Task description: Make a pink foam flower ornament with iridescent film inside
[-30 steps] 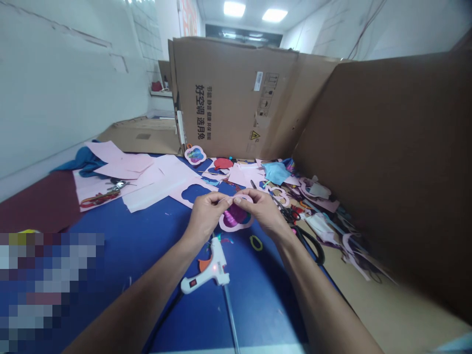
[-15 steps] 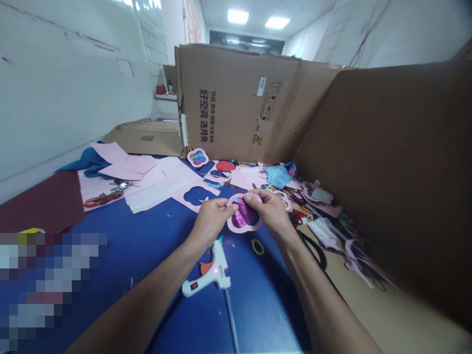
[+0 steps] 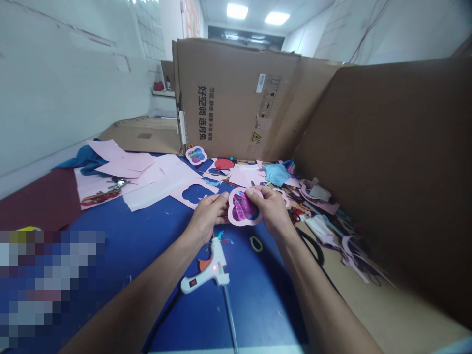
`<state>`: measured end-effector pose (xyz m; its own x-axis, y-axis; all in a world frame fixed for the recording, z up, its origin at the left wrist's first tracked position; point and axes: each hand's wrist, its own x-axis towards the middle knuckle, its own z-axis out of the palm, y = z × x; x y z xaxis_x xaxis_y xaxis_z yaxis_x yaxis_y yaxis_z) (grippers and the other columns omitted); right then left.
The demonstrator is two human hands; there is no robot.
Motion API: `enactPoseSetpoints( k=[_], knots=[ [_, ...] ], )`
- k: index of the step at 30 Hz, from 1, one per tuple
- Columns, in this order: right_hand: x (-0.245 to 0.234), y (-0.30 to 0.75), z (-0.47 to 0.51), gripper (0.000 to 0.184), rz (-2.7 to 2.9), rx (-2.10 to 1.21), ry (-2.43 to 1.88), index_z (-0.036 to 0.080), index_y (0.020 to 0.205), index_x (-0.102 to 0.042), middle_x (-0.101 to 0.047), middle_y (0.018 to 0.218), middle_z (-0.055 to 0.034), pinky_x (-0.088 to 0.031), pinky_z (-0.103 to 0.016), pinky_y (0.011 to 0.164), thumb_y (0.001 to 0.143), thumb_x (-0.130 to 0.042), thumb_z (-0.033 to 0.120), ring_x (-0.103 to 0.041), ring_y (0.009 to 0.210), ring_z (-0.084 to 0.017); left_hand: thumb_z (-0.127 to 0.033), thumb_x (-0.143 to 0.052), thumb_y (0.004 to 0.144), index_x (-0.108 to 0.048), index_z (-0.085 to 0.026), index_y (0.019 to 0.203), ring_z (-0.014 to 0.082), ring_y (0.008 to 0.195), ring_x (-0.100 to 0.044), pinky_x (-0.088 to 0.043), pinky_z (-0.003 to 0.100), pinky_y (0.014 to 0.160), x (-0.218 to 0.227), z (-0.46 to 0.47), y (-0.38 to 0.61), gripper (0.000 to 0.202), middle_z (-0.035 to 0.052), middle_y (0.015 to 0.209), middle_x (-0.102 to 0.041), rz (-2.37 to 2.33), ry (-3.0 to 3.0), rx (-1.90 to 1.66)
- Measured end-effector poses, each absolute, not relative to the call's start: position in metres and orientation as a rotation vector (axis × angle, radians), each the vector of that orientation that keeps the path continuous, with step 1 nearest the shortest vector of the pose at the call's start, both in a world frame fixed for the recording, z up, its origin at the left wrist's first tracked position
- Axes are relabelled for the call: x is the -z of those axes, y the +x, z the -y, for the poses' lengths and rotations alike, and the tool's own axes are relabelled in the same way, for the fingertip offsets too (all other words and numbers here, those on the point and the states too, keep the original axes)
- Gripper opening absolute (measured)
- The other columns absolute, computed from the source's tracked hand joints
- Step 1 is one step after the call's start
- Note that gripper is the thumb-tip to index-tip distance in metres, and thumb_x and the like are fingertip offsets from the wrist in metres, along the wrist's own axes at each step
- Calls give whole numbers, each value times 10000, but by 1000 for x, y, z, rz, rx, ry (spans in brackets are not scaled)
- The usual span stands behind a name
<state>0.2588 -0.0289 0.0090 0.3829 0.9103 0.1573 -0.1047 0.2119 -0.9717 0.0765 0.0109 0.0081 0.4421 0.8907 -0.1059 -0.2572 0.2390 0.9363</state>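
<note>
A pink paper flower-shaped frame [image 3: 232,214], its middle filled with shiny purple film, is held up above the table. My right hand [image 3: 273,210] pinches its upper right edge, thumb on the front. Along the left edge, my left hand [image 3: 208,212] closes its fingers against the frame; its fingertips are partly hidden behind it. Below lies a white hot glue gun [image 3: 217,265] with an orange trigger, a lit red light and a glue stick in its back. A small yellow-green loop [image 3: 255,244] rests under the flower.
Cut pink paper sheets [image 3: 127,160] and pliers [image 3: 118,184] are on the left of the blue table [image 3: 147,260]. Another filled flower [image 3: 196,155] sits at the back. Paper scraps [image 3: 320,228] clutter the right. Cardboard walls [image 3: 236,98] enclose the back and right side.
My left thumb has moved off the purple film to the flower's left edge. The film now lies smoother across the opening, and the flower faces me more squarely.
</note>
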Motion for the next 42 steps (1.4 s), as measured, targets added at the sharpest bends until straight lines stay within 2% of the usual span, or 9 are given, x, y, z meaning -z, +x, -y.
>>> enactPoseSetpoints(
  k=[9,15,21,27,32,39,42],
  knots=[
    [-6,259,27,353,838,-916,-1081,195,830,-812,-760,762,-5,-493,-269,641,665,-973,461,-611,639,-142,-514,-812,809,-713,-201,855,154,627,-667,-593,299,641,-2,-13,76,331,26,757,-727,-715,1083,-853],
    [-7,259,28,362,868,-893,-1121,201,835,-804,-762,770,-6,-500,-287,650,676,-958,487,-617,637,-154,-466,-789,832,-764,-197,982,170,677,-703,-592,295,640,-7,-12,75,309,54,830,-767,-716,1139,-885],
    [-1,262,25,384,851,-852,-1138,193,845,-797,-745,750,-3,-478,-276,622,686,-960,501,-592,622,-143,-398,-780,816,-763,-192,938,168,674,-704,-590,293,643,-11,-10,76,240,47,782,-753,-746,1136,-873],
    [1,262,26,389,851,-826,-1131,187,863,-805,-748,763,-6,-482,-274,634,695,-965,499,-595,642,-140,-476,-894,724,-755,-181,883,156,689,-690,-575,260,613,-10,-8,75,362,38,786,-736,-793,1176,-831],
    [-2,260,27,389,872,-799,-1152,192,842,-793,-746,755,-9,-471,-285,626,687,-953,511,-593,636,-150,-453,-975,622,-730,-174,782,151,690,-672,-586,266,618,-9,-7,77,404,29,771,-714,-823,1186,-803],
    [-3,260,27,376,874,-797,-1173,192,828,-787,-722,721,-2,-445,-283,608,694,-942,508,-567,610,-146,-444,-958,650,-701,-182,730,145,664,-650,-597,278,613,-10,-6,77,376,7,727,-663,-828,1191,-825],
    [-3,260,27,366,888,-800,-1166,200,842,-792,-735,740,-4,-460,-287,618,707,-937,508,-582,625,-152,-419,-943,670,-726,-188,832,162,668,-680,-587,279,613,-11,-6,77,355,11,730,-696,-812,1187,-836]
  ],
)
